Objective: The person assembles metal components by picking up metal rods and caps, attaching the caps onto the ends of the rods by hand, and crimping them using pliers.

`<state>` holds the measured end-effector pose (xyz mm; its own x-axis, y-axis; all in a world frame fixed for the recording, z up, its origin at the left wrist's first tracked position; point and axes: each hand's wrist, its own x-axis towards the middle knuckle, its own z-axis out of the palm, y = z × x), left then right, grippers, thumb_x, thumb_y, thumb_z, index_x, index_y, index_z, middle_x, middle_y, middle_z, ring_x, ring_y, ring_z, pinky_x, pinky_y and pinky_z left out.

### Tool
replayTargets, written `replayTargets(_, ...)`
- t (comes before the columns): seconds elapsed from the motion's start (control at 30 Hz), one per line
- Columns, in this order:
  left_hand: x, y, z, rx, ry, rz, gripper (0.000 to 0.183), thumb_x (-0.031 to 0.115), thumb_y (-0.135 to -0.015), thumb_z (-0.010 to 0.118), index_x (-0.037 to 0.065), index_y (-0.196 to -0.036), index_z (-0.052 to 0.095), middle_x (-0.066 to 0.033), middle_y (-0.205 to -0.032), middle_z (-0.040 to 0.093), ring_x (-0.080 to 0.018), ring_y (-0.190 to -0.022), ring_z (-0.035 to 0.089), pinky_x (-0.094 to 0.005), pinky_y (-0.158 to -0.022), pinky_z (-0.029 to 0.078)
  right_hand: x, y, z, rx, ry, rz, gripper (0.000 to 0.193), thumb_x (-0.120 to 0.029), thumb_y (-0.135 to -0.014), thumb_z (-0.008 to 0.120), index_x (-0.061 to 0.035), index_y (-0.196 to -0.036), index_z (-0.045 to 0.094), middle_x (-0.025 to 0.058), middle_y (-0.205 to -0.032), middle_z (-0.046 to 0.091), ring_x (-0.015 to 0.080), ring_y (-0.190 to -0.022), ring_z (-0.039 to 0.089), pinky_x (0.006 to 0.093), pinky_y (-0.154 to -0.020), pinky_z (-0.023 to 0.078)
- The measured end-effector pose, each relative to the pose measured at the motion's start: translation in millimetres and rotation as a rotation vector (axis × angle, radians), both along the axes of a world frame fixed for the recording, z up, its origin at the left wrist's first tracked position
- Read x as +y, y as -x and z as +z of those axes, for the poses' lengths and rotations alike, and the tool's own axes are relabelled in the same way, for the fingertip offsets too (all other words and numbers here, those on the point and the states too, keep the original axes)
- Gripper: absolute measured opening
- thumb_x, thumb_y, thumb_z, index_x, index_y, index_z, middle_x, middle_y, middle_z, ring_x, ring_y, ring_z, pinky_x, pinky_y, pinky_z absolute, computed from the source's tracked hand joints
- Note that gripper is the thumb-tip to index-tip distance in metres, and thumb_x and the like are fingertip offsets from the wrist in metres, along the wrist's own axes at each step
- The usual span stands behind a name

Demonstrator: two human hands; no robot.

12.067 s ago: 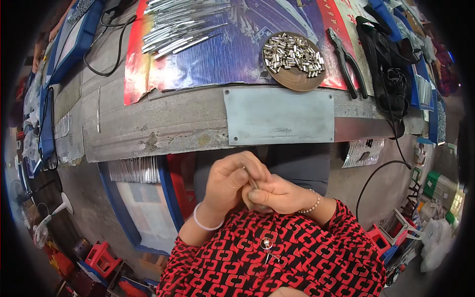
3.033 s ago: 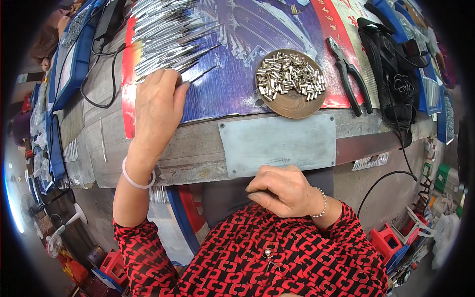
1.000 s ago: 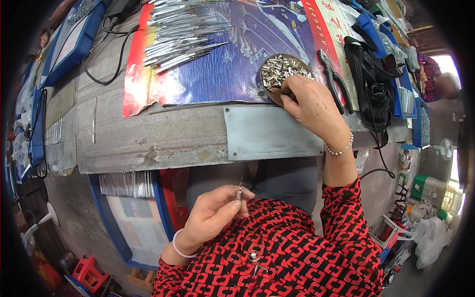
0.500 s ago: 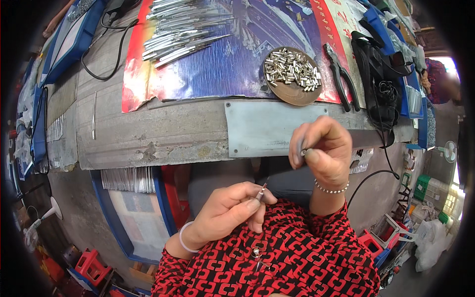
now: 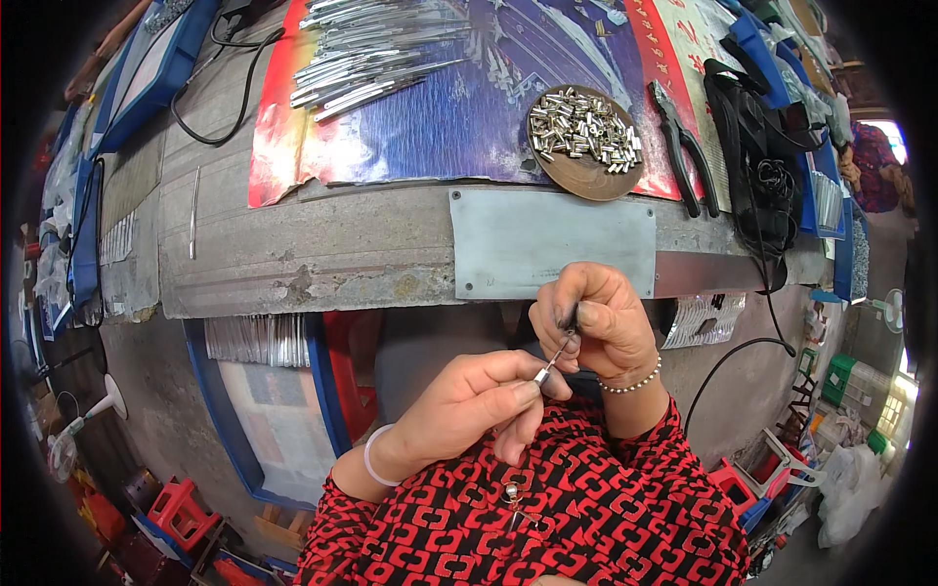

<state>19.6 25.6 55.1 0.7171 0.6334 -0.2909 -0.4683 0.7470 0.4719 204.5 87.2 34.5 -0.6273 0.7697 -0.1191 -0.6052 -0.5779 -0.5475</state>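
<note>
My left hand (image 5: 484, 396) is closed, its thumb and forefinger pinching a small silver metal tube (image 5: 542, 375). From that tube a thin stem (image 5: 557, 355) runs up toward my right hand (image 5: 598, 322). The right fingers are pinched together around the stem's upper end, where a dark patch shows at the fingertips; whether it is a tuft or stained skin I cannot make out. Both hands are held close together in front of the table's near edge. Beyond them a round brown dish (image 5: 576, 184) holds many short silver metal tubes (image 5: 586, 127).
Slim silver rods (image 5: 366, 59) lie piled on a colourful printed sheet (image 5: 391, 146). Black-handled pliers (image 5: 684, 151) and a black strapped bag (image 5: 747, 156) are at the right. A grey metal plate (image 5: 554, 244) covers the table's front edge. A blue-rimmed tray (image 5: 230, 420) sits below left.
My right hand has come down and left to meet the left hand. The silver tube, earlier in the right fingers, now appears at the left fingertips. The view has shifted slightly.
</note>
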Motion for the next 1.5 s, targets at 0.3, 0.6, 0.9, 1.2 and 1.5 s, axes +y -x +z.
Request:
replayTargets(0.3, -2, 0, -1, -0.043, 0.045, 0.033, 0.027, 0.013, -0.097, 0.037, -0.005, -0.111, 0.051, -0.0046, -0.067, 0.056, -0.0083, -0.049, 0.054, -0.0172, -0.047, 0.045, 1, 4, -1, -0.074, -0.053, -0.038, 0.021, -0.018, -0.085, 0.063, 0.0012, -0.082, 0.054, 0.0074, -0.063, 0.049, 0.0139, -0.053, 0.045, 0.0234, -0.04, 0.04)
replayTargets(0.6, -1, 3, -5, -0.057, 0.084, 0.036, 0.027, 0.013, -0.097, 0.038, -0.005, -0.111, 0.052, -0.0052, -0.067, 0.057, -0.0083, -0.047, 0.055, -0.016, -0.046, 0.044, 4, 4, -5, -0.143, -0.136, -0.034, 0.022, -0.017, -0.082, 0.066, 0.0018, -0.078, 0.056, 0.0074, -0.064, 0.05, 0.0151, -0.055, 0.047, 0.0248, -0.042, 0.041)
replayTargets(0.9, -1, 5, -7, -0.011, 0.112, 0.037, 0.027, 0.016, -0.098, 0.041, -0.005, -0.108, 0.054, -0.0043, -0.066, 0.057, -0.0078, -0.047, 0.055, -0.0152, -0.044, 0.043, 13, -9, 2, -0.32, -0.463, 0.044, 0.013, -0.007, -0.081, 0.066, 0.004, -0.086, 0.062, 0.0094, -0.078, 0.059, 0.0141, -0.064, 0.055, 0.0254, -0.057, 0.044)
replayTargets(1.2, -6, 6, -16, -0.003, 0.114, 0.046, 0.026, 0.017, -0.097, 0.043, -0.004, -0.106, 0.056, -0.0052, -0.069, 0.06, -0.0074, -0.047, 0.054, -0.0157, -0.044, 0.043, 14, 0, 16, -0.476, -0.674, 0.246, 0.016, -0.008, -0.075, 0.072, 0.0045, -0.082, 0.064, 0.0113, -0.075, 0.062, 0.0165, -0.064, 0.056, 0.0276, -0.056, 0.042)
replayTargets(1.5, -11, 0, -17, 0.327, -0.117, 0.175, 0.02, 0.013, -0.096, 0.044, -0.001, -0.101, 0.057, -0.0067, -0.072, 0.062, -0.0071, -0.051, 0.056, -0.0174, -0.048, 0.045, -2, 13, -2, -0.457, -0.42, 0.097, 0.007, -0.001, -0.083, 0.063, 0.0019, -0.08, 0.057, 0.0046, -0.076, 0.054, 0.0098, -0.064, 0.055, 0.0221, -0.057, 0.044)
